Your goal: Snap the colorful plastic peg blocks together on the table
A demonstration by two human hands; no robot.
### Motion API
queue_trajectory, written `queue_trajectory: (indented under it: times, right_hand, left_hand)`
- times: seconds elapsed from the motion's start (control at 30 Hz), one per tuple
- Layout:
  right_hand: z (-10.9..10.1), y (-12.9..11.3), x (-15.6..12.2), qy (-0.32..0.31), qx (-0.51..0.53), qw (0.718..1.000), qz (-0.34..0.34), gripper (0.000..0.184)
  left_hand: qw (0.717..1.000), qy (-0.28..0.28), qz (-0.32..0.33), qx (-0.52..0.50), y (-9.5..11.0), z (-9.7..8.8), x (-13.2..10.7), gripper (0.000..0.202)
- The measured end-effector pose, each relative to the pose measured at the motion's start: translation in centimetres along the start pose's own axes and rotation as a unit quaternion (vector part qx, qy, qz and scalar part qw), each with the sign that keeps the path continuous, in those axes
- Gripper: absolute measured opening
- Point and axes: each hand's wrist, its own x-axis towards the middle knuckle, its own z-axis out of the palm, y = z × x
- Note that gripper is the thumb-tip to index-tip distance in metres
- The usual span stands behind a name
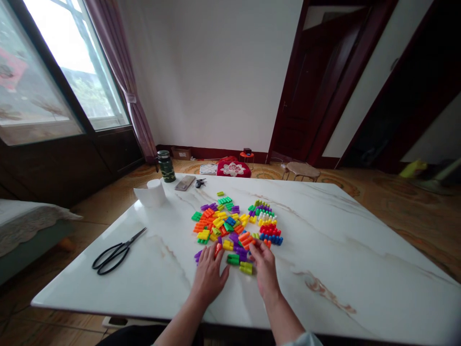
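My right hand (pixel 265 266) is closed, its thumb and fingers pinching an orange toy building block (pixel 247 240) at the near right of a loose pile. Left of it, my left hand (pixel 210 271) lies palm down with fingers stretched out and thumb apart. Its fingertips touch a red-orange block (pixel 218 248), partly hidden by them. Between the hands are a green block (pixel 233 259) and a yellow-green block (pixel 246 267). The mixed pile, with a yellow block (pixel 218 222) and purple ones, spreads beyond my hands. Rows of joined blocks, among them a red row (pixel 270 229), line its right side.
Black-handled scissors (pixel 118 251) lie on the left of the white marbled table (pixel 345 250). Toward the far left edge are a paper roll (pixel 155 192), a camouflage-patterned bottle (pixel 166 166), a phone (pixel 185 183) and keys (pixel 200 183). A stool (pixel 301 169) stands beyond the table.
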Motion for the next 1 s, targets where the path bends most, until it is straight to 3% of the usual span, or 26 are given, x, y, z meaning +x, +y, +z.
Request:
queue_trajectory:
  times: [0.07, 0.17, 0.3, 0.43, 0.67, 0.8, 0.9, 1.0]
  right_hand:
    - [-3.1, -0.1, 0.2, 0.064, -0.061, 0.995, -0.053, 0.046]
    - [-7.7, 0.0, 1.9, 0.163, -0.183, 0.962, -0.121, 0.043]
    - [-11.1, 1.3, 4.6, 0.172, -0.322, 0.916, -0.165, 0.039]
    - [-11.2, 2.6, 5.5, 0.143, -0.382, 0.896, -0.176, 0.041]
    - [-10.4, 3.1, 5.2, 0.151, -0.419, 0.876, -0.183, 0.04]
    - [-10.4, 2.9, 5.1, 0.16, -0.41, 0.875, -0.201, 0.039]
    - [-10.2, 2.8, 4.3, 0.208, -0.375, 0.874, -0.227, 0.038]
    - [-9.5, 2.8, 2.7, 0.216, -0.352, 0.886, -0.21, 0.039]
  left_hand:
    - [1.0, -0.004, -0.002, -0.003, 0.0, 0.0, 0.0, 0.044]
    - [1.0, -0.008, -0.006, -0.012, 0.0, -0.1, 0.1, 0.042]
    - [1.0, -0.012, -0.008, -0.014, 0.1, -0.3, 0.2, 0.04]
    - [1.0, -0.015, -0.005, -0.007, 0.0, -0.2, 0.2, 0.041]
    - [1.0, -0.007, 0.001, -0.01, -0.3, 0.0, 0.1, 0.042]
    - [1.0, -0.012, 0.002, -0.007, -0.3, 0.0, 0.1, 0.042]
    - [1.0, -0.018, -0.002, -0.005, -0.2, -0.1, 0.1, 0.041]
    - [1.0, -0.019, -0.004, -0.003, -0.1, -0.1, 0.2, 0.04]
